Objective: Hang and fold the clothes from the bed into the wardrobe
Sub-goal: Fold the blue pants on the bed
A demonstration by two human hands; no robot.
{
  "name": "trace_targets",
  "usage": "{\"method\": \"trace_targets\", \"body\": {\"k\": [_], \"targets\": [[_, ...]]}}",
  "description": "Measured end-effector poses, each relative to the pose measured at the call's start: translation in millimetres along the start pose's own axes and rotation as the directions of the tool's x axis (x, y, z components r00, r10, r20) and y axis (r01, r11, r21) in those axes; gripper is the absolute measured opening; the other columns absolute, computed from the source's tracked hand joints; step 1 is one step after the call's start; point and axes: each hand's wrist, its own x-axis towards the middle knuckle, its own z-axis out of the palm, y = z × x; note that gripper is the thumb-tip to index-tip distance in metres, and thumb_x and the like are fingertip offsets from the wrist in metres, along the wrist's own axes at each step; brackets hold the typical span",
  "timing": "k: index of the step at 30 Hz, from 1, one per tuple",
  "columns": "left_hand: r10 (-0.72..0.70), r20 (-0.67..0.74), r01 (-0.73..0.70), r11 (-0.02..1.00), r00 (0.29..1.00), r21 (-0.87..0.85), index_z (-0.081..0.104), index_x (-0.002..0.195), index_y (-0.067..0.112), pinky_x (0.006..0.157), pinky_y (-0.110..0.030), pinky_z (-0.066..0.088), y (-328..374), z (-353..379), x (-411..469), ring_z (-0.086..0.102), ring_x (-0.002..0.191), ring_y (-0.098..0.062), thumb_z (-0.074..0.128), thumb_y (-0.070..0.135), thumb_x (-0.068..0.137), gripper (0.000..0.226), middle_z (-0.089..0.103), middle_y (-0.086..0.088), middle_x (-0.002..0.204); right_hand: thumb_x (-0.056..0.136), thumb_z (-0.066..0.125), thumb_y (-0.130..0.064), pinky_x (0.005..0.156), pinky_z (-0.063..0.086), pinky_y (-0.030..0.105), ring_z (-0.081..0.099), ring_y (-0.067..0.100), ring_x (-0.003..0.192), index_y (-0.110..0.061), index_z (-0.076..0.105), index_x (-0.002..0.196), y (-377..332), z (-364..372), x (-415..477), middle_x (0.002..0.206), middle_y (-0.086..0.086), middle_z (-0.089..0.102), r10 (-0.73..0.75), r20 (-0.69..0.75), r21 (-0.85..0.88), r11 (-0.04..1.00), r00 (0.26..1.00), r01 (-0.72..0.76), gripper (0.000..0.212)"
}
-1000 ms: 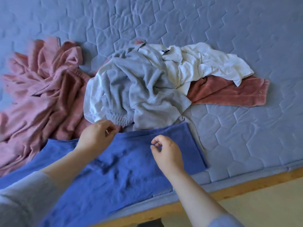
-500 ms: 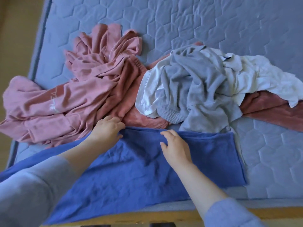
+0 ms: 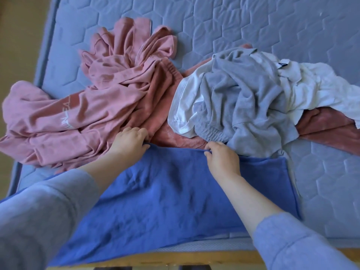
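A blue cloth [image 3: 165,201] lies spread flat on the near side of the bed [image 3: 253,26]. My left hand [image 3: 129,141] pinches its far edge on the left. My right hand [image 3: 221,158] pinches the same edge further right. Just beyond that edge lies a heap of clothes: a pink hooded top [image 3: 78,114] on the left, a grey garment [image 3: 243,98] over a white one [image 3: 315,88] in the middle and right, and a rust-coloured towel [image 3: 327,131] underneath.
The quilted blue-grey mattress shows bare at the back and on the right [image 3: 321,182]. A wooden bed frame edge [image 3: 175,259] runs along the bottom. Tan floor [image 3: 17,36] shows past the left edge of the mattress.
The view has swung left, bringing the pink top into full sight. Both hands have reached the blue cloth's far edge and closed on it; the right hand moved further right.
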Motion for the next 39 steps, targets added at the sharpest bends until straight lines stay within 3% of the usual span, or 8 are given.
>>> {"method": "trace_targets", "body": {"k": [4, 8, 14, 20, 24, 27, 34, 39], "targets": [[0.023, 0.12, -0.037, 0.993, 0.992, 0.115, 0.057, 0.111, 0.024, 0.094, -0.037, 0.041, -0.7, -1.5, 4.8, 0.046, 0.115, -0.024, 0.061, 0.048, 0.087, 0.035, 0.059, 0.002, 0.116, 0.095, 0.056, -0.022, 0.076, 0.049, 0.036, 0.061, 0.028, 0.105, -0.012, 0.059, 0.112, 0.5, 5.2, 2.0, 0.119, 0.005, 0.06, 0.046, 0.092, -0.037, 0.998, 0.995, -0.043, 0.02], [0.033, 0.22, -0.09, 0.962, 0.975, 0.258, 0.058, 0.108, 0.025, 0.094, -0.034, 0.039, 0.4, -6.4, 10.8, 0.049, 0.115, -0.024, 0.055, 0.054, 0.089, 0.035, 0.062, 0.001, 0.114, 0.096, 0.052, -0.029, 0.066, 0.036, 0.031, 0.061, 0.029, 0.102, -0.013, 0.056, 0.103, 3.7, 5.0, -0.4, 0.11, 0.007, 0.064, 0.016, 0.16, -0.156, 0.988, 0.987, 0.01, 0.018], [-0.026, 0.036, 0.024, 0.999, 0.999, 0.042, 0.059, 0.104, 0.015, 0.091, -0.04, 0.044, -3.0, -10.5, 2.1, 0.049, 0.113, -0.028, 0.062, 0.037, 0.09, 0.026, 0.06, -0.005, 0.113, 0.099, 0.05, -0.029, 0.068, 0.038, 0.032, 0.061, 0.028, 0.1, -0.013, 0.051, 0.116, -0.4, 3.1, -10.7, 0.123, 0.007, 0.048, 0.054, 0.144, -0.146, 0.989, 0.988, -0.033, 0.023], [-0.084, -0.185, 0.042, 0.975, 0.979, -0.22, 0.06, 0.115, 0.008, 0.089, -0.048, 0.044, -14.5, -15.3, -35.5, 0.05, 0.107, -0.036, 0.064, 0.012, 0.085, 0.03, 0.052, -0.012, 0.116, 0.092, 0.058, -0.02, 0.075, 0.05, 0.036, 0.061, 0.023, 0.099, -0.019, 0.051, 0.13, -33.7, 1.8, -50.1, 0.131, -0.001, 0.046, 0.074, -0.114, 0.245, 0.968, 0.991, -0.044, 0.038], [-0.081, -0.229, 0.011, 0.957, 0.97, -0.29, 0.064, 0.109, 0.005, 0.087, -0.044, 0.045, -29.5, -10.6, -81.2, 0.056, 0.099, -0.038, 0.071, 0.006, 0.079, 0.03, 0.059, -0.013, 0.107, 0.093, 0.055, -0.016, 0.081, 0.05, 0.033, 0.061, 0.016, 0.097, -0.022, 0.057, 0.123, -73.0, 16.5, -87.2, 0.123, -0.006, 0.054, -0.036, 0.027, 0.353, 0.935, 0.999, 0.024, 0.031], [-0.168, -0.22, 0.086, 0.937, 0.961, -0.337, 0.065, 0.106, 0.006, 0.082, -0.041, 0.046, -51.7, 0.4, -119.1, 0.058, 0.095, -0.037, 0.075, 0.008, 0.078, 0.03, 0.061, -0.011, 0.104, 0.093, 0.053, -0.016, 0.084, 0.048, 0.028, 0.06, 0.011, 0.097, -0.022, 0.059, 0.119, -107.2, 32.5, -108.0, 0.116, -0.007, 0.058, -0.135, 0.124, 0.357, 0.93, 0.983, 0.083, 0.028], [-0.355, -0.121, 0.282, 0.872, 0.927, -0.399, 0.066, 0.104, 0.004, 0.082, -0.045, 0.05, -124.1, 23.3, -188.3, 0.06, 0.095, -0.039, 0.075, 0.008, 0.077, 0.028, 0.064, -0.013, 0.101, 0.092, 0.049, -0.015, 0.081, 0.051, 0.028, 0.059, 0.011, 0.089, -0.022, 0.062, 0.111, -186.2, 66.3, -136.3, 0.096, -0.01, 0.057, -0.134, 0.25, 0.468, 0.884, 0.959, 0.001, 0.025], [-0.463, -0.083, 0.39, 0.82, 0.883, -0.419, 0.065, 0.105, 0.002, 0.082, -0.044, 0.047, -169.4, 32.2, -223.4, 0.059, 0.096, -0.04, 0.076, 0.01, 0.077, 0.031, 0.062, -0.017, 0.102, 0.091, 0.051, -0.014, 0.085, 0.049, 0.02, 0.059, 0.006, 0.097, -0.021, 0.061, 0.119, -232.7, 88.7, -149.1, 0.115, -0.005, 0.06, -0.126, 0.35, 0.521, 0.85, 0.928, -0.081, 0.03]]}}
